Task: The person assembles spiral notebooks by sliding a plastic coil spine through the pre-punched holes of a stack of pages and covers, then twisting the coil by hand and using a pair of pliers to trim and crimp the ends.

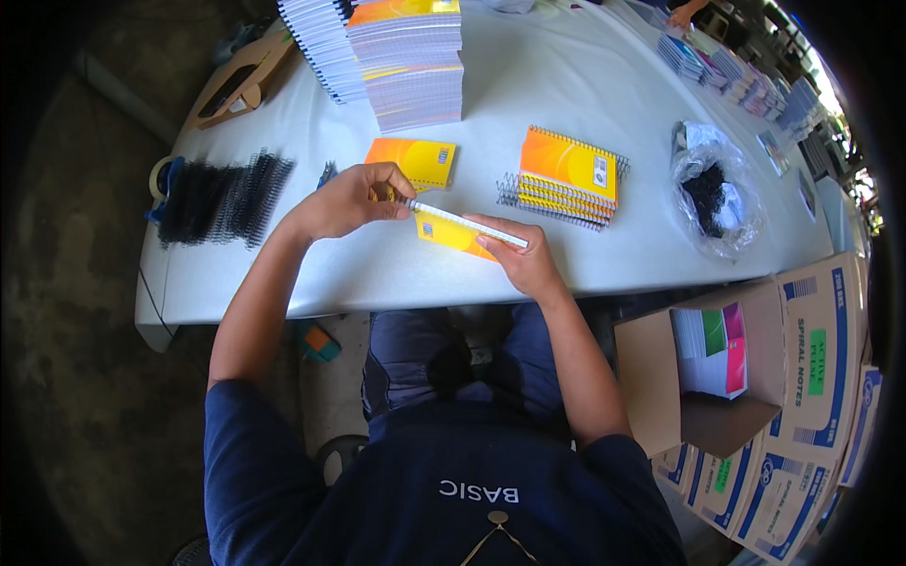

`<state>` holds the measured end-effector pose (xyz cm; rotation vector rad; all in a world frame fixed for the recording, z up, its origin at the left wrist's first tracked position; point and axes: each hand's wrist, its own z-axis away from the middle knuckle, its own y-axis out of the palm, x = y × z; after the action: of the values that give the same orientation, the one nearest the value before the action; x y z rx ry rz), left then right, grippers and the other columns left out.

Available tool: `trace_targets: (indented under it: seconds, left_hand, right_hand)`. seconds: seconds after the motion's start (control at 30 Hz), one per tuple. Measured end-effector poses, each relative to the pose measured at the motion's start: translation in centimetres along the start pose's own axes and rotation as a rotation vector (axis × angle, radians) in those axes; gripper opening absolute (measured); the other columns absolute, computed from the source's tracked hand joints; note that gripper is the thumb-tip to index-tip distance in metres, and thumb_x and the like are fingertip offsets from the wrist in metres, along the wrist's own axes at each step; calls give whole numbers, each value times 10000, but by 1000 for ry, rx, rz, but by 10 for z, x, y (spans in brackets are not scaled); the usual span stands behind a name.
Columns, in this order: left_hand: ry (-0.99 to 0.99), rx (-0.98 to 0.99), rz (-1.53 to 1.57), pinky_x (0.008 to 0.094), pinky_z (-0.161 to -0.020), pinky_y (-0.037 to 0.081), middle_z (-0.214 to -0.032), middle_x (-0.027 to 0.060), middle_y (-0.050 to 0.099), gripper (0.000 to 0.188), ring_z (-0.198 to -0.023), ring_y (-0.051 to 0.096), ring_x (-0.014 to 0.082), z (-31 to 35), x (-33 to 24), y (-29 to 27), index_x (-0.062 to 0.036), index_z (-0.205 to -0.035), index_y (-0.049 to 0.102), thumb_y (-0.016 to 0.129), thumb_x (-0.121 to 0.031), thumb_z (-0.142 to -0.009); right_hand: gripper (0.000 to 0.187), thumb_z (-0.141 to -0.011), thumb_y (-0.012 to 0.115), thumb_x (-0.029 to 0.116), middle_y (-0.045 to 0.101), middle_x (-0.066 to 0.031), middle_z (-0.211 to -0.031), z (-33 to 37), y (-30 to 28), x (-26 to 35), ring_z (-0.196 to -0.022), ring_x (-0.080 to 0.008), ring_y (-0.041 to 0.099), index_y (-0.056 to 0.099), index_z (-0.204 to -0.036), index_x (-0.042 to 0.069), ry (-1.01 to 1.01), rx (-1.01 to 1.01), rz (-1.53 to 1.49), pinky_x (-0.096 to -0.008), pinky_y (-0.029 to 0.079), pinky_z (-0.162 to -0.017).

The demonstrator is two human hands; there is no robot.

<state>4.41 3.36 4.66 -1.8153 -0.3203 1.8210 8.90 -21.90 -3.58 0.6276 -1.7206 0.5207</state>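
A small notebook (448,236) with a yellow and orange cover is held above the near edge of the table, its white punched edge facing up. My right hand (525,257) grips it by the right end, thumb on the cover. My left hand (351,200) is closed at the notebook's left corner, its fingertips pinching the end of a dark spiral coil, mostly hidden by the fingers. Just behind that hand lies an orange and yellow notebook (436,162). Several coil-bound notebooks (566,162) are stacked to the right.
Black spiral coils (226,196) lie at the left beside a tape roll (159,179). Tall notebook stacks (413,90) stand at the back. A clear plastic bag (722,203) with black bits sits right. An open carton (646,373) stands lower right. Another person's hand (679,17) shows far right.
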Motion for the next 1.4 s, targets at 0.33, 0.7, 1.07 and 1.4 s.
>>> trace_targets:
  seconds: [0.33, 0.7, 1.07, 1.4]
  left_hand:
    - [361, -477, -1213, 501, -1009, 249, -1326, 192, 424, 699, -1220, 404, 359, 19, -36, 34, -53, -1257, 470, 668, -454, -720]
    - [374, -678, -977, 623, -1016, -74, -1412, 351, 157, 1106, -1328, 57, 518, 71, 86, 105, 119, -1357, 201, 346, -781, -731]
    - [630, -490, -823, 680, -985, 86, -1397, 360, 155, 1038, -1286, 128, 566, 72, 65, 127, 66, -1387, 149, 468, -701, -764]
    - [714, -303, -729, 611, -1029, 127, -1284, 356, 331, 1002, -1226, 269, 521, 67, 49, 136, 87, -1278, 339, 463, -742, -729]
  right_hand:
    - [289, -831, 586, 6, 674, -138, -965, 13, 15, 5, -823, -142, 636, 614, -1118, 21, -101, -70, 180, -256, 494, -736]
    - [366, -771, 585, -72, 636, -159, -1061, 34, 59, 0, -944, -291, 635, 610, -1118, 41, -313, -34, 193, -332, 502, -806]
    - [405, -706, 552, -149, 652, -145, -1037, 39, 45, -9, -957, -282, 638, 636, -1068, 9, -422, -112, 330, -349, 514, -811]
    - [380, -751, 536, -77, 636, -139, -1054, 34, 39, -3, -922, -287, 637, 603, -1106, 42, -474, -142, 352, -352, 520, -780]
